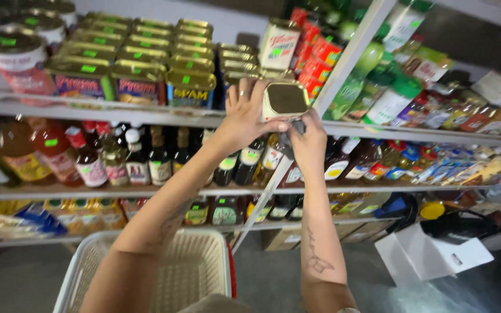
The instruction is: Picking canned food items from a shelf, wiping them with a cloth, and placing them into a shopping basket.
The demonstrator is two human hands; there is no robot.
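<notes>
A small rectangular tin (285, 99) with a gold rim is held up in front of the top shelf (146, 113). My left hand (246, 113) grips its left side, thumb under the tin, a ring on one finger. My right hand (308, 139) touches it from below on the right. Rows of similar gold-topped cans (140, 58) with green stickers fill the shelf just to the left.
Dark sauce bottles (146, 156) line the middle shelf. Green and red packets (378, 87) crowd the right shelves. A cream plastic basket (187, 266) sits below my arms. A white cardboard box (430, 255) lies on the floor at right.
</notes>
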